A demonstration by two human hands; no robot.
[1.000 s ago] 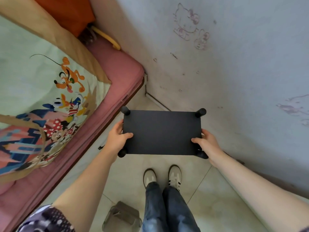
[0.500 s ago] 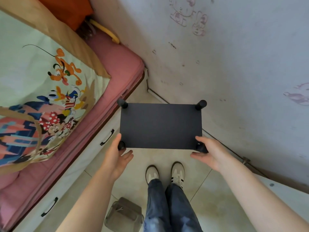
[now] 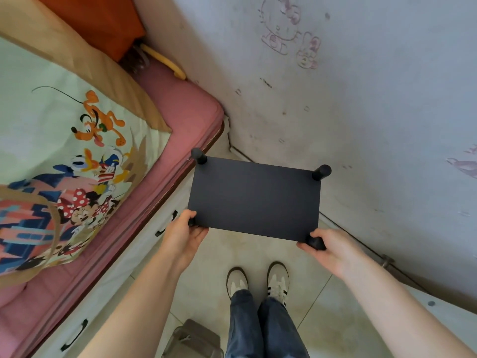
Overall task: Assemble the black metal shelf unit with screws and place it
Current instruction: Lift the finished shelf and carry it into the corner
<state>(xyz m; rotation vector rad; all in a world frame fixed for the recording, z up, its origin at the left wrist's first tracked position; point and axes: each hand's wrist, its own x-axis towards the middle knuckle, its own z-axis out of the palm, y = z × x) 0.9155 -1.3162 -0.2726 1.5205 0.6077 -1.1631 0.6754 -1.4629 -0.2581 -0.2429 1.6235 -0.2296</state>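
From the head camera, a black metal shelf unit (image 3: 254, 196) is seen from above, its flat top panel level, set in the corner between a pink bed (image 3: 178, 109) and a scribbled wall (image 3: 361, 99). Its near left corner post is gripped by the left hand (image 3: 182, 235), fingers curled around it. The near right post is pinched by the right hand (image 3: 329, 245). Two shoes (image 3: 258, 280) are seen on the tiled floor (image 3: 317, 301) below.
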